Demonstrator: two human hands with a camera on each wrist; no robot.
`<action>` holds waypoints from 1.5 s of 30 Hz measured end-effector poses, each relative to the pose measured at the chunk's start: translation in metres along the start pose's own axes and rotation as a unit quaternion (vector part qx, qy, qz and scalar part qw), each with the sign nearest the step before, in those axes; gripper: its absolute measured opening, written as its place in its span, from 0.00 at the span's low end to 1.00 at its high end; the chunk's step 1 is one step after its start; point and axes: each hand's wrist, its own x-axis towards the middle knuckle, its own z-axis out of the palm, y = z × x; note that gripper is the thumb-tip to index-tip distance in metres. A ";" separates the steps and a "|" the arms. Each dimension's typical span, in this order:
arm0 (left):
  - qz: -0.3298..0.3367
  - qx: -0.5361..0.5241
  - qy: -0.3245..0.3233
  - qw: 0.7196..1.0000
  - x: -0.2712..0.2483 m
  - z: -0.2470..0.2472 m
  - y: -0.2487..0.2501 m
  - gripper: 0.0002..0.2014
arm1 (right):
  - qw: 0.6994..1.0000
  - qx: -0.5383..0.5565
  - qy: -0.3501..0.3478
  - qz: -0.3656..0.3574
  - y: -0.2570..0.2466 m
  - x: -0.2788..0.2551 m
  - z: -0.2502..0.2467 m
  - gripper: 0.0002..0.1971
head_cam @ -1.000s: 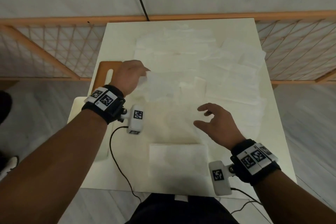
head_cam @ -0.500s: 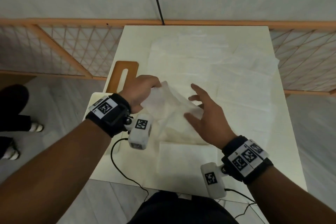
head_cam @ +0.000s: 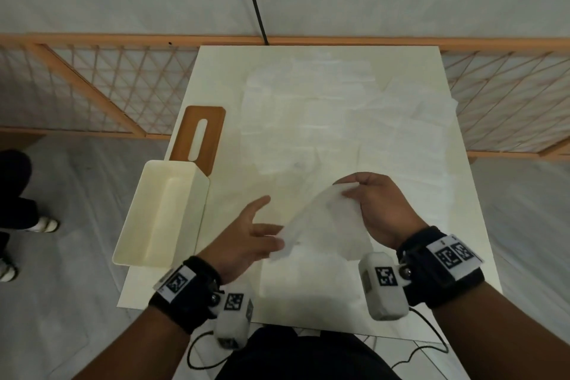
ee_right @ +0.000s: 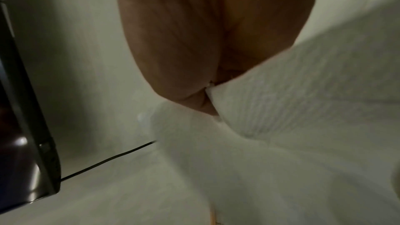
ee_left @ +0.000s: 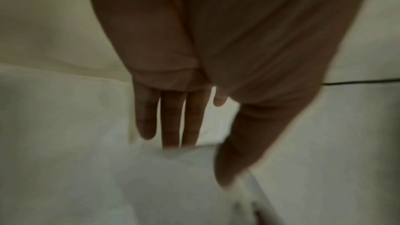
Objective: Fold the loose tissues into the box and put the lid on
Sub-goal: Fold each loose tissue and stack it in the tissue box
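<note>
My right hand pinches the top of a loose white tissue and holds it up over the near middle of the table; the right wrist view shows the right hand with the tissue draped from it. My left hand is open, its straight fingers touching the tissue's lower left edge. The open cream box stands at the table's left edge, left of my left hand. The wooden lid with a slot lies just behind the box. A folded tissue lies by the front edge.
Several flat tissues cover the far and right parts of the table. A wooden lattice rail runs behind it. A person's legs stand on the floor at left. Wrist camera cables hang off the front edge.
The tissue passed from my left hand's grip to my right hand's pinch. My left hand opened and both hands came nearer the front edge. The box came into view at left.
</note>
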 end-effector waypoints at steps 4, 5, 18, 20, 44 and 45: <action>0.026 0.035 0.115 0.992 0.005 0.009 -0.016 0.20 | 0.999 -0.009 -0.007 0.035 0.002 -0.003 -0.001 0.08; 0.034 -0.010 0.128 0.991 0.006 0.009 -0.015 0.19 | 0.999 -0.011 -0.005 0.040 0.002 -0.003 -0.001 0.08; 0.086 -0.040 0.060 0.994 -0.002 0.011 0.001 0.33 | 0.996 -0.009 0.077 0.041 0.012 -0.005 -0.014 0.16; 0.115 -0.019 0.082 0.990 -0.006 0.010 0.006 0.31 | 0.995 -0.038 0.090 0.003 0.012 -0.008 -0.017 0.19; 0.273 0.252 0.250 0.894 -0.006 0.002 0.012 0.08 | 0.923 -0.307 0.053 -0.227 0.022 -0.017 -0.026 0.13; 0.273 0.269 0.252 0.889 -0.007 0.001 0.012 0.09 | 0.919 -0.318 0.053 -0.227 0.022 -0.017 -0.027 0.13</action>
